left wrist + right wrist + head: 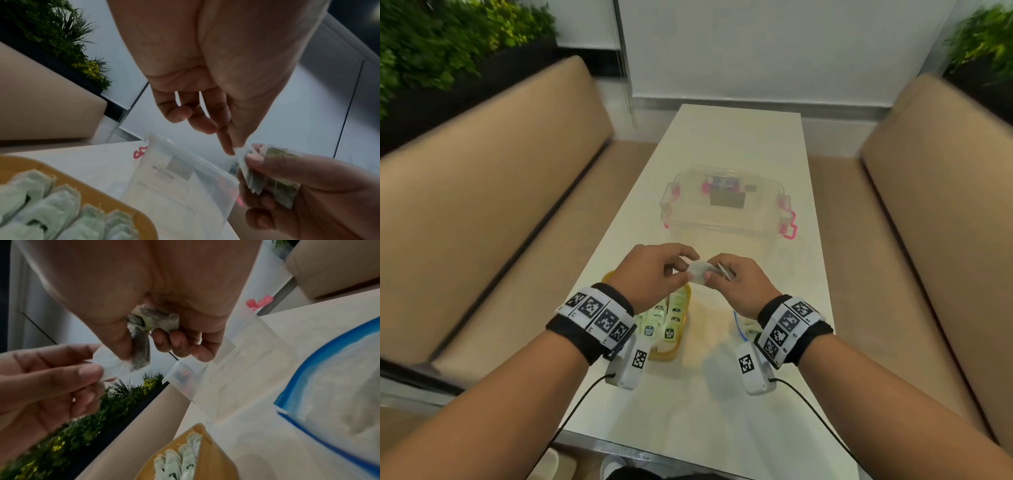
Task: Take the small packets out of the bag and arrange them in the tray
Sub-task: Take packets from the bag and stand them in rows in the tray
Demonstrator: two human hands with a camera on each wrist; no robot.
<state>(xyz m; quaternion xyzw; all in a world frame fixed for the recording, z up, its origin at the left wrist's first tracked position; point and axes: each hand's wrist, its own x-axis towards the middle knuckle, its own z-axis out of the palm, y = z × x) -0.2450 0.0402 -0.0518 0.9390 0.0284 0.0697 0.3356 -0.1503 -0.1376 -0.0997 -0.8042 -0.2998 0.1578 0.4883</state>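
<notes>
White, crinkly paper is what we've got pinched between both hands above the worktop (739, 137): the left hand (654, 274) nips one corner of a small packet (698, 272) between thumb and forefinger, its other fingers (179, 113) loosely curled, while the right hand (739, 281) clamps its thumb over that same packet and keeps a couple more packets (156, 319) bunched against its palm. From the wrist views those held ones look greenish-grey inside, with no print we can read. Just under the left wrist sits the yellow tray (681, 346), already carrying rows of pale green packets (664, 322) standing on edge; each has a small dark label, but it's too blurry to make out any brand or words. The bag (339, 386), clear with a blue zip edge, lies flat on the worktop near the right wrist. Further back there's a clear plastic box (726, 205) with pink latches and a grey label on it, also unreadable. Both wrists wear bands with black-and-white square markers (599, 315).
</notes>
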